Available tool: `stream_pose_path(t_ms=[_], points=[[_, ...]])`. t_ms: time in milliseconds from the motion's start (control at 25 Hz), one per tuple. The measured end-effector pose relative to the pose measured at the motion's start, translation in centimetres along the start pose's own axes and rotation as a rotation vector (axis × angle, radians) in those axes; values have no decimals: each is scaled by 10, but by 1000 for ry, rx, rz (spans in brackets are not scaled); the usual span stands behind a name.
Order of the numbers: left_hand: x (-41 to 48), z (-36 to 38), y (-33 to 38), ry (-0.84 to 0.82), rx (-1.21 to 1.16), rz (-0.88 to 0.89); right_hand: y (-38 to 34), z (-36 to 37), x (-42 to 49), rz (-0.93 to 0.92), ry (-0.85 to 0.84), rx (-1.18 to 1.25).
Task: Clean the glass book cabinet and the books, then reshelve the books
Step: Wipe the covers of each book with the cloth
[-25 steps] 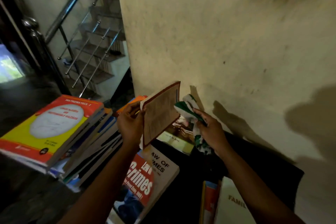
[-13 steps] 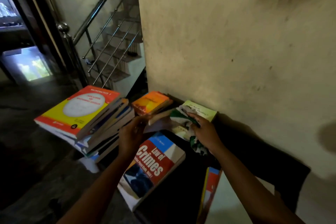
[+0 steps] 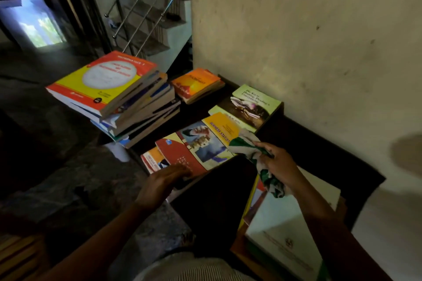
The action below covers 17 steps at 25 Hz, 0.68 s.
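Several books lie on a dark low table (image 3: 303, 134) against a wall. My left hand (image 3: 159, 186) rests with straight fingers on a red-covered book (image 3: 180, 155) at the table's near left edge. Beside it lies a yellow and blue book (image 3: 212, 141). My right hand (image 3: 277, 166) grips a green and white cloth (image 3: 247, 146) whose end touches that book's right corner. A green book (image 3: 255, 102) lies further back. A tall stack topped by a yellow and red book (image 3: 102, 82) stands at the left. The glass cabinet is out of view.
An orange book (image 3: 197, 84) lies at the table's far end. A large white book (image 3: 287, 226) sits near my right forearm. A staircase with a steel railing (image 3: 141, 7) rises behind. The dark floor (image 3: 57, 166) lies to the left.
The small book my left hand held upright is gone from it; that hand now lies flat on a red book. My right hand with the cloth moved down toward the yellow and blue book.
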<state>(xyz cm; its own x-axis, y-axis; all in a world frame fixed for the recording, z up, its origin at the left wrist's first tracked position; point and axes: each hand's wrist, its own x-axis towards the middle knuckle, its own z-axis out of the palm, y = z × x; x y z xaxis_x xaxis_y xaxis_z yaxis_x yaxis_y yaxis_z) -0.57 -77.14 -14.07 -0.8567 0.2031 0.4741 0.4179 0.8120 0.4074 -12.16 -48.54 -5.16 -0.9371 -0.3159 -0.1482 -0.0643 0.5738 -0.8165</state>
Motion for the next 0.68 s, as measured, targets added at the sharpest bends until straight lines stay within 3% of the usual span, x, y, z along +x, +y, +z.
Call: stream_pose_path(t_ms=[120, 280, 440, 680], points=[[-3, -4, -5, -134, 36, 10, 1, 5, -3, 29, 0, 31], [55, -5, -16, -156, 31, -242, -5, 13, 12, 22, 21, 44], [88, 41, -28, -419, 253, -322, -15, 21, 38, -7, -1, 23], [49, 41, -32, -336, 299, -431, -16, 34, 54, -42, -65, 22]])
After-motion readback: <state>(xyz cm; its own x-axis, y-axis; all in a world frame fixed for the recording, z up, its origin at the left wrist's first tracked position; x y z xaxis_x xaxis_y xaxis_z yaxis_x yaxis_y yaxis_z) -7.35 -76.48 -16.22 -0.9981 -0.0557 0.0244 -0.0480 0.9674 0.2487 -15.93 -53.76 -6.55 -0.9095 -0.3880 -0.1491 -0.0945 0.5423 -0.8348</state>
